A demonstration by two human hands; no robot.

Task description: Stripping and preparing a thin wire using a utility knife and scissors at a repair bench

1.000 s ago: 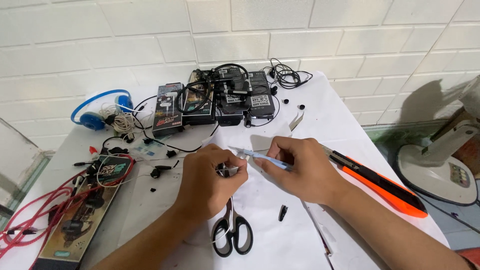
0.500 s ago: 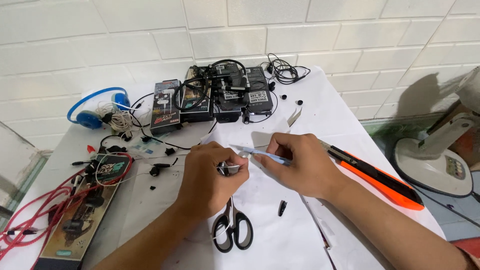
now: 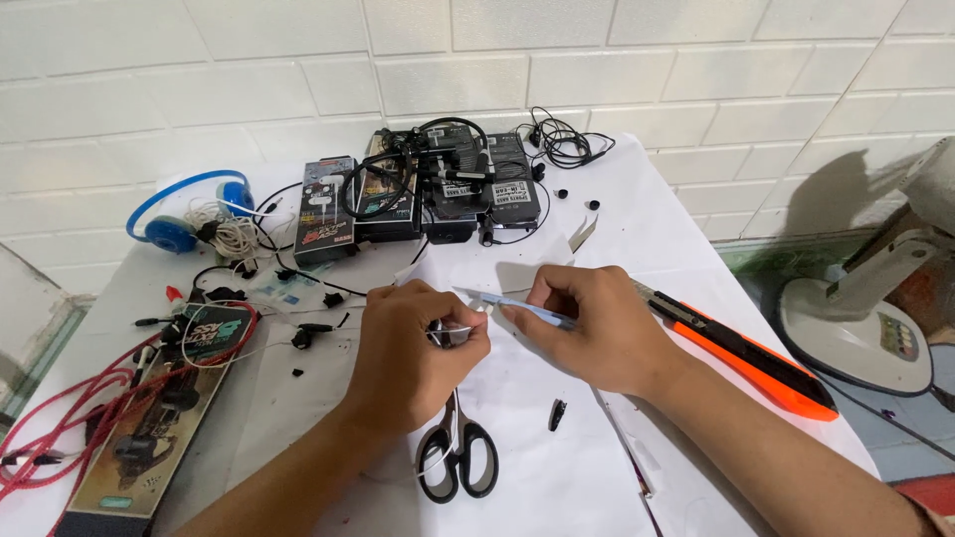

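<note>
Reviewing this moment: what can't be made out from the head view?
- Small dark part pinched in the left hand: mostly covered by its fingers.
- Blue tool in the right hand: rear end hidden in the palm.
- Scissors: blades hidden under the left hand.
- Red cables: cut off by the left edge.

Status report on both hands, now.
Left hand pinches a small dark part. Right hand holds a light-blue tool, tip at that part. Scissors lie just below the hands; orange utility knife beside the right wrist.
</note>
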